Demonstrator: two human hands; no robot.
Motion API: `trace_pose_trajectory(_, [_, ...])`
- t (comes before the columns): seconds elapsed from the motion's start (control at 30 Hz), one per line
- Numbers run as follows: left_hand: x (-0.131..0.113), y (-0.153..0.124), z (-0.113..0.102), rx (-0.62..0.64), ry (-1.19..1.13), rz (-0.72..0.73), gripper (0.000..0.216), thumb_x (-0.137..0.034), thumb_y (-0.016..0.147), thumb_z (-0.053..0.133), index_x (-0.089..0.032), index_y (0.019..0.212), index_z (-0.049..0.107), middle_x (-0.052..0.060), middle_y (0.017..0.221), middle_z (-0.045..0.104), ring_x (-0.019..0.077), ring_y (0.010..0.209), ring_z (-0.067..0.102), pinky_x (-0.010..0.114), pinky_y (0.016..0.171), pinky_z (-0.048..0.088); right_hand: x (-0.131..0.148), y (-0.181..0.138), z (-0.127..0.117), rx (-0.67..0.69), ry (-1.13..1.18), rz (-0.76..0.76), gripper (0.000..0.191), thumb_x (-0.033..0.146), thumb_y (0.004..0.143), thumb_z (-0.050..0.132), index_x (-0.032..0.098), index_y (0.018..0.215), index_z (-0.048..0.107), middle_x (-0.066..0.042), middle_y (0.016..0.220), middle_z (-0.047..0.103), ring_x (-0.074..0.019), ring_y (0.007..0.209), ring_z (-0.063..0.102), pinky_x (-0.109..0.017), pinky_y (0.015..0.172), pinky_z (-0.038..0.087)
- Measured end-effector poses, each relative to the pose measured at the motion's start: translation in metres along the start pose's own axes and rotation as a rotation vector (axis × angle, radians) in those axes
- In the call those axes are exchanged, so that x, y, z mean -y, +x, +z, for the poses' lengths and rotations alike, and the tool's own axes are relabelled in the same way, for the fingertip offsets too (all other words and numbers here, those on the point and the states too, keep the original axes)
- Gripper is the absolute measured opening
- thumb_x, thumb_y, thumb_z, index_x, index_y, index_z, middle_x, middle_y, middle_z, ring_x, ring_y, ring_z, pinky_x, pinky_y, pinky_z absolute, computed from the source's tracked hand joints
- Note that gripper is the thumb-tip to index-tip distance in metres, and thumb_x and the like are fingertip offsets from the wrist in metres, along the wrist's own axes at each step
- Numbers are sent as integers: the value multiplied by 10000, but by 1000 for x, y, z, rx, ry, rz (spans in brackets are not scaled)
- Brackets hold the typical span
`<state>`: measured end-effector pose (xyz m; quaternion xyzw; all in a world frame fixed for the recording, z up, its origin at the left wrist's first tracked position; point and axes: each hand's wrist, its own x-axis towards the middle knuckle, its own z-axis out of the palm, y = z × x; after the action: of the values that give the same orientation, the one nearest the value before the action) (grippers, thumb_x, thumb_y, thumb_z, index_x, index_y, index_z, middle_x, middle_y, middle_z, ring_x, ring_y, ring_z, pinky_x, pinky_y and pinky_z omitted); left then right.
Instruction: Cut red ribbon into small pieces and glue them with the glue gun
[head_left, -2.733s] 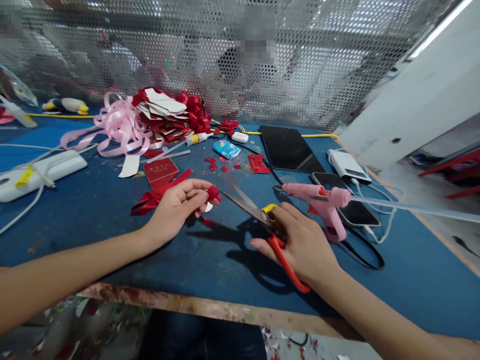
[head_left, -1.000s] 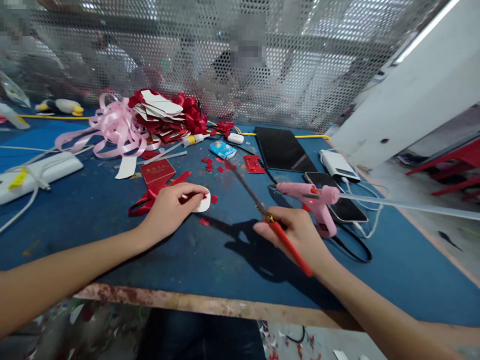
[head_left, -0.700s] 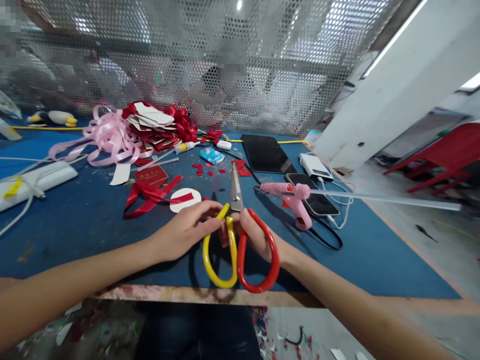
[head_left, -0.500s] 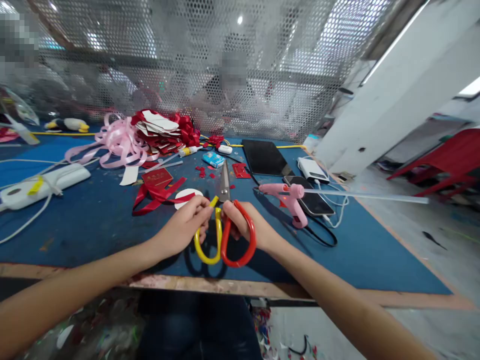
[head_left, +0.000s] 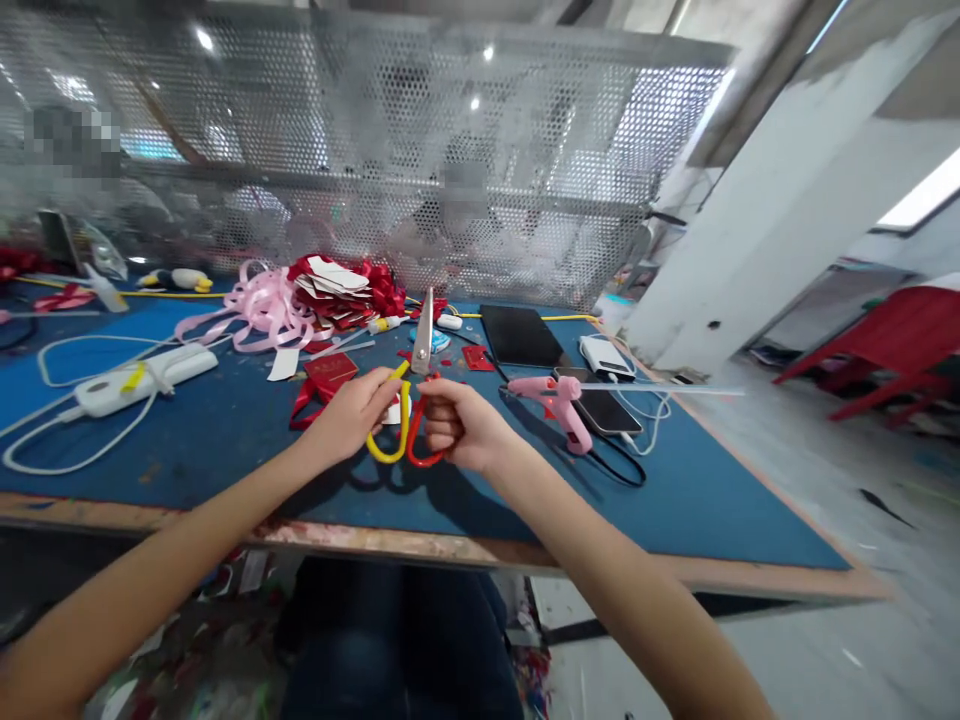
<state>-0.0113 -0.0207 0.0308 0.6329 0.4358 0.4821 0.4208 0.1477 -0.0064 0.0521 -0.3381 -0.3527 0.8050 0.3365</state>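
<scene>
A pair of scissors (head_left: 422,350) is held upright over the table, metal blades together and pointing away from me. My left hand (head_left: 351,418) pinches the top of the yellow handle loop, while my right hand (head_left: 466,425) curls its fingers around the red loop. Just beyond my left hand lie a dark red card (head_left: 330,370) and red ribbon (head_left: 304,402). A white round piece (head_left: 397,410) is partly covered by the handles and my left fingers. A pink glue gun (head_left: 551,392), fitted with a long clear stick, rests to the right of my right hand.
Pink ribbon (head_left: 262,305) and a pile of red bows with white cards (head_left: 337,285) sit at the back left. A white power strip (head_left: 150,378) lies left. A black tablet (head_left: 521,335), phone (head_left: 600,405) and power bank (head_left: 604,355) are right. Perforated metal mesh (head_left: 375,130) stands behind.
Both hands and the scissors have shifted slightly left and away from me in the view. The right fingers now curl more around the red loop. The camera view has tilted up a little.
</scene>
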Motion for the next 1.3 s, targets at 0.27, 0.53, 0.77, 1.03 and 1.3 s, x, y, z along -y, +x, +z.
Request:
trace_pose_trajectory(0.27, [8, 0, -5, -63, -86, 23, 355, -422, 846, 491, -180, 589, 453, -49, 529, 453, 99, 492, 449, 213, 522, 369, 1, 5, 10, -40, 44, -25, 461, 253, 795, 519, 225, 517, 152, 136, 348, 125, -28, 324, 50, -155, 289, 111])
trace_pose_trajectory(0.53, [4, -40, 30, -270, -414, -45, 315, -499, 808, 499, -199, 727, 449, -27, 762, 549, 95, 620, 554, 202, 559, 456, -17, -6, 13, -47, 0, -269, 449, 296, 658, 679, 210, 531, 257, 141, 369, 182, -16, 341, 77, -160, 319, 115])
trace_pose_trajectory(0.77, [12, -60, 51, -339, -566, -117, 340, -283, 597, 783, -166, 884, 643, 23, 799, 686, 132, 679, 618, 191, 551, 476, -41, -37, 7, -24, -144, -368, 415, 433, 723, 648, 203, 550, 349, 126, 406, 239, -30, 348, 198, -192, 393, 257])
trace_pose_trajectory(1.03, [18, -78, 56, -393, -347, -220, 118, -237, 592, 772, -165, 669, 718, 10, 644, 712, 151, 607, 641, 220, 609, 514, -53, -49, -10, -463, -647, -789, 336, 482, 870, 426, 190, 744, 533, 30, 644, 497, -107, 592, 437, -224, 564, 366])
trace_pose_trajectory(1.3, [18, -79, 61, -475, -531, -294, 124, -227, 577, 778, -160, 653, 707, -2, 580, 684, 129, 548, 634, 186, 547, 524, -66, -38, -16, -463, -611, -709, 365, 523, 856, 427, 200, 697, 482, 38, 586, 450, -95, 512, 368, -223, 488, 322])
